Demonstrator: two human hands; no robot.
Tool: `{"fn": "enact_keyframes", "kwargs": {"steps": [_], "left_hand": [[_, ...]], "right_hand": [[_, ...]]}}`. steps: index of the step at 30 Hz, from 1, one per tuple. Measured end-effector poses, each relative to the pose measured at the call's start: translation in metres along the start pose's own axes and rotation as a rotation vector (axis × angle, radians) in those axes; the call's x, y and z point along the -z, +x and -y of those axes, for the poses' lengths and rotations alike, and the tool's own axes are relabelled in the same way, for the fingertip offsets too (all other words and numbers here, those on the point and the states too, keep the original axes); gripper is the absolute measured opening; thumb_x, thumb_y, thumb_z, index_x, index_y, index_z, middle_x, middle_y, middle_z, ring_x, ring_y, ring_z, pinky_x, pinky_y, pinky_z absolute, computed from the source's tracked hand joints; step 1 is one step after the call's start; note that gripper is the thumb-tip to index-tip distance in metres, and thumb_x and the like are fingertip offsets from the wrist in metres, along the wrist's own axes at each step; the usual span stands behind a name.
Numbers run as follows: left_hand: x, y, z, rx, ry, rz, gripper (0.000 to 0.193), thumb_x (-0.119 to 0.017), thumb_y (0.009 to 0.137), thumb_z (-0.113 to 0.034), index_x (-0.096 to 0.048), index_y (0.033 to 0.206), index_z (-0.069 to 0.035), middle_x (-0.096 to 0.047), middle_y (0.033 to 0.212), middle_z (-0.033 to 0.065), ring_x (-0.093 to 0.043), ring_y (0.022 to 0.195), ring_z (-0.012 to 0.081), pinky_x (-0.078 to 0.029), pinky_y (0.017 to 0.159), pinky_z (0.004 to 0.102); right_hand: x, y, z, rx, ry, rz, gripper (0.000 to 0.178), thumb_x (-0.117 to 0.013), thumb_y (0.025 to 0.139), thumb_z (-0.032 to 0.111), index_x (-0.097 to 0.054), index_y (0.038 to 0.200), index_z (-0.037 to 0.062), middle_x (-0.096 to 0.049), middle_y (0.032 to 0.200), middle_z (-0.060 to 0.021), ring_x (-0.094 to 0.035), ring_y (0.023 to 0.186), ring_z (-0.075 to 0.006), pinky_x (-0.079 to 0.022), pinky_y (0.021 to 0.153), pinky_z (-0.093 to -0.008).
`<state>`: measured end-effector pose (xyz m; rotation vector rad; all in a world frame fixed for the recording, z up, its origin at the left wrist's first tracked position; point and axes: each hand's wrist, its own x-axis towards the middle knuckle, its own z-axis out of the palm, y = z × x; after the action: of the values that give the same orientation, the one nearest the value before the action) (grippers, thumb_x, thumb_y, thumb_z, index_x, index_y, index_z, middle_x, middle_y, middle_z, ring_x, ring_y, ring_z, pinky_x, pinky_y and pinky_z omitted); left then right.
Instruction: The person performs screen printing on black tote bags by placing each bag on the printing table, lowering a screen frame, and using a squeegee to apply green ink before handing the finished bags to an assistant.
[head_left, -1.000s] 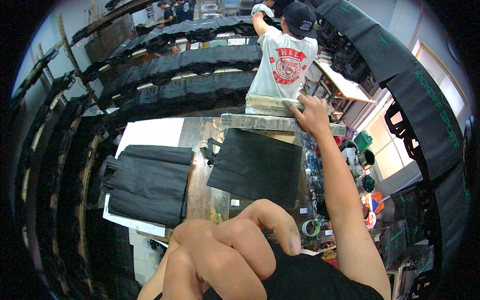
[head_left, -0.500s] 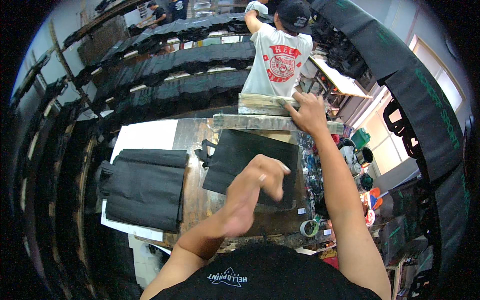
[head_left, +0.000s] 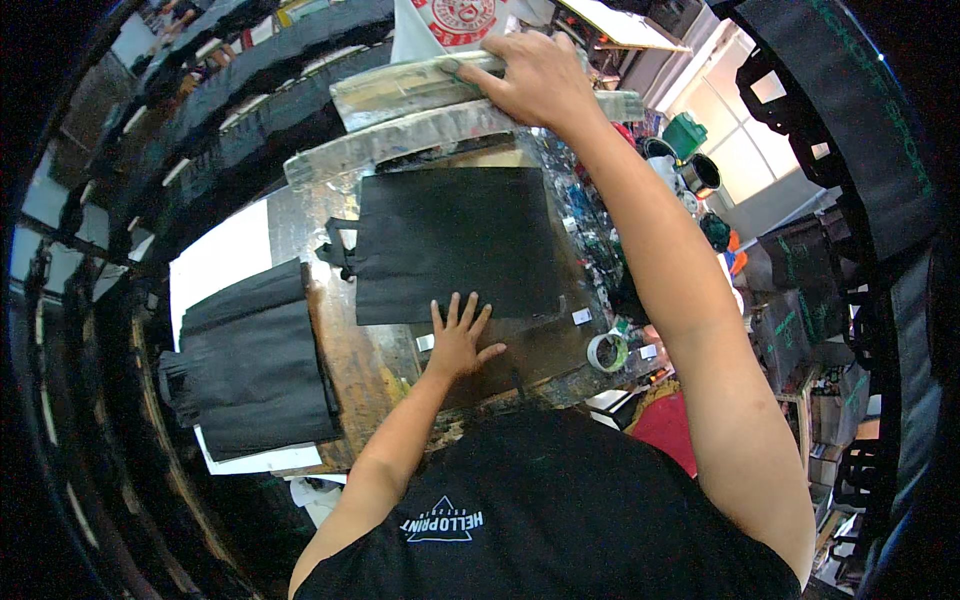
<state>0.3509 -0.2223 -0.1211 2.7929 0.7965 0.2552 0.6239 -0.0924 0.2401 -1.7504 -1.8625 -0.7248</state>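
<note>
A flat black fabric bag, its handles sticking out on the left side, lies on the worn, stained table. My left hand rests palm down at the bag's near edge, fingers spread, fingertips on the cloth. At the table's far side a pale, paint-smeared screen-printing frame stands raised and is seen almost edge-on. My right hand, arm stretched out, grips its top edge near the right end, with some fingers hidden behind it. The frame's face is out of sight.
Left of the bag, a stack of black bags lies on a white board. A tape roll sits at the table's near right. Paint pots and a green container stand beyond its right edge. A person in a white shirt is behind the frame.
My left hand has come down from above the bag to its near edge, and its bent fingers have spread out. My right hand still grips the frame. The view has shifted.
</note>
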Motion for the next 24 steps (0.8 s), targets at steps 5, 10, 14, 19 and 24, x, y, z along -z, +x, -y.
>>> {"fn": "enact_keyframes", "kwargs": {"steps": [5,10,14,19,24], "left_hand": [[-0.018,0.031,-0.003,0.075,-0.003,0.000,0.094,-0.040,0.092,-0.081,-0.038,0.161,-0.016,-0.023,0.170,0.0159,-0.011,0.156,0.0473,0.000,0.118,0.0745],[-0.028,0.063,-0.032,0.185,-0.044,-0.003,0.102,-0.040,0.089,-0.085,-0.036,0.161,-0.013,-0.018,0.171,0.0172,-0.006,0.156,0.0490,0.004,0.116,0.0772],[-0.038,0.058,-0.056,0.203,-0.084,0.021,0.109,-0.044,0.084,-0.088,-0.032,0.163,-0.014,-0.014,0.172,0.0166,-0.001,0.158,0.0470,0.009,0.117,0.0751],[-0.038,0.042,-0.066,0.195,-0.104,0.030,0.110,-0.045,0.084,-0.089,-0.033,0.163,-0.013,-0.013,0.172,0.0169,0.000,0.158,0.0465,0.008,0.116,0.0758],[-0.045,0.032,-0.070,0.165,-0.105,-0.032,0.112,-0.046,0.082,-0.090,-0.033,0.162,-0.012,-0.012,0.172,0.0185,-0.001,0.157,0.0469,0.005,0.116,0.0768]], "right_hand": [[-0.007,0.009,-0.002,0.018,-0.016,-0.017,0.060,-0.055,0.095,0.063,-0.075,0.115,0.0103,-0.074,0.104,-0.0169,-0.068,0.103,-0.0346,-0.045,0.087,-0.0502],[0.023,0.022,0.008,-0.142,0.160,0.208,0.079,-0.044,0.096,0.075,-0.071,0.106,0.0012,-0.070,0.102,-0.0216,-0.064,0.099,-0.0373,-0.045,0.090,-0.0532],[0.022,0.021,0.010,-0.145,0.176,0.211,0.079,-0.044,0.096,0.076,-0.072,0.106,0.0022,-0.071,0.097,-0.0204,-0.065,0.098,-0.0360,-0.045,0.090,-0.0520],[0.024,0.017,0.013,-0.131,0.164,0.168,0.076,-0.047,0.095,0.074,-0.073,0.098,0.0033,-0.071,0.095,-0.0202,-0.066,0.096,-0.0360,-0.047,0.087,-0.0509],[0.030,0.014,0.020,-0.168,0.178,0.183,0.075,-0.049,0.094,0.074,-0.073,0.094,0.0029,-0.072,0.094,-0.0201,-0.067,0.093,-0.0371,-0.047,0.087,-0.0530]]}}
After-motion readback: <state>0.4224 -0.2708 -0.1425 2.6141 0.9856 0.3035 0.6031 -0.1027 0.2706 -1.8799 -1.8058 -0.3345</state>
